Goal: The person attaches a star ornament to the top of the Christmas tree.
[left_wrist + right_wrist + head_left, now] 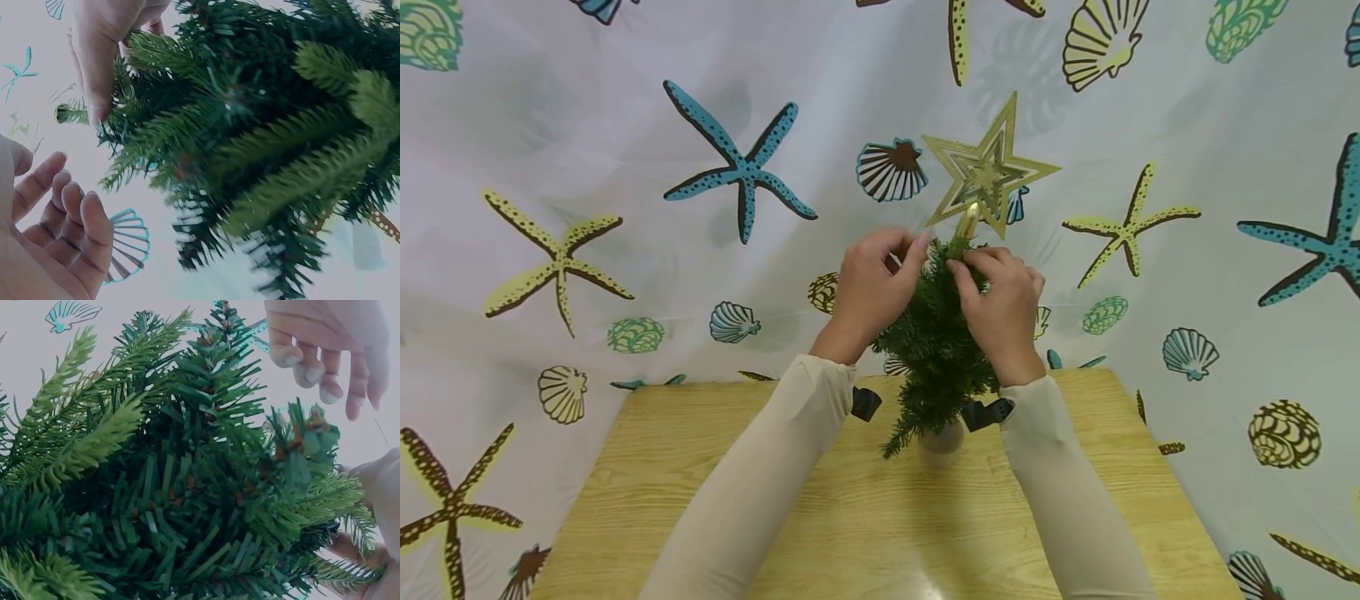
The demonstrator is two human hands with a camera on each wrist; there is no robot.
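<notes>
A small artificial Christmas tree [936,358] stands on the table, its top leaning slightly right. On its tip sits a gold star topper [987,173] with a shiny gold stem [968,223]. My right hand [1003,300] pinches the green top branch [957,247] just below that stem, with thumb and index finger. Left of the treetop, my left hand [880,271] hovers with loosely bent fingers and nothing visible in them. In the left wrist view its fingers [94,231] are apart from the needles. The star is out of both wrist views.
The tree's pale round base [942,437] rests on a light wooden table [820,517]. Behind hangs a white curtain [820,100] printed with starfish and shells. Black wrist cameras [988,414] sit under both forearms, close to the lower branches.
</notes>
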